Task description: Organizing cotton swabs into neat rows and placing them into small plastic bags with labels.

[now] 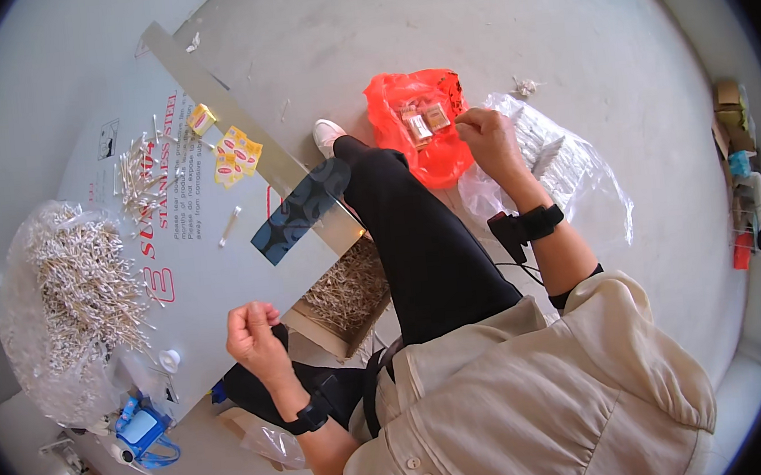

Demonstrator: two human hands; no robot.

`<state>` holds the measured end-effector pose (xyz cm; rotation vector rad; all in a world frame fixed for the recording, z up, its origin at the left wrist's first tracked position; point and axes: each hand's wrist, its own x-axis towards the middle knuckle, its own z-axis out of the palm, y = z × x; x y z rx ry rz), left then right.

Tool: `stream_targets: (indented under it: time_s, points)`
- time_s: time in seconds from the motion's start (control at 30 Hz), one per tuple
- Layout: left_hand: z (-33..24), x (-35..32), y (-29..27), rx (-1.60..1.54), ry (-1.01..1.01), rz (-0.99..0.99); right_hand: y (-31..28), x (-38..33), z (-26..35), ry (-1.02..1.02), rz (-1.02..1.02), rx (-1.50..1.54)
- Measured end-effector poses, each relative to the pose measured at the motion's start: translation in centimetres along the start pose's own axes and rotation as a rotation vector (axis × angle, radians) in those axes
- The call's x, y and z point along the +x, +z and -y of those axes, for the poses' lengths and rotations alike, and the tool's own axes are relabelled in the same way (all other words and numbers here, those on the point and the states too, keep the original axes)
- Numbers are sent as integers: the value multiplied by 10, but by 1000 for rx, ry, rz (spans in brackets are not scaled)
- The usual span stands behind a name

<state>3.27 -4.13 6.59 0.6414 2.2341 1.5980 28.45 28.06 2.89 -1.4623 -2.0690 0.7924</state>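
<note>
My left hand (253, 336) is raised by the table's near edge with its fingers curled in; whatever they may hold is hidden. Over the right rim of a red plastic bag (386, 128), my right hand (492, 144) has its fingers pinched together, and I cannot make out anything between them. Small packs (426, 123) lie inside that bag. On the table (212, 279), a large heap of cotton swabs (86, 286) spills from a clear bag. Loose swabs (141, 172) are scattered farther back, beside yellow printed cards (236, 156) and a small swab bundle (229, 227).
A cardboard box (347, 295) of swabs stands between the table and my legs. A clear bag of white packs (564, 158) lies on the floor at right. A blue-strapped bottle (142, 427) stands near the table's left corner. A dark patterned strip (301, 210) crosses the table edge.
</note>
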Motion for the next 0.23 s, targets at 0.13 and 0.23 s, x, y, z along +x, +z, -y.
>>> stream_targets:
  time_s: [0.13,0.23]
  points:
    - [16,1,-42,-24,-24,-118,5,-14,25,139,112,206]
    - [25,-13,-88,-24,-95,-240,38,-28,53,-49,340,320]
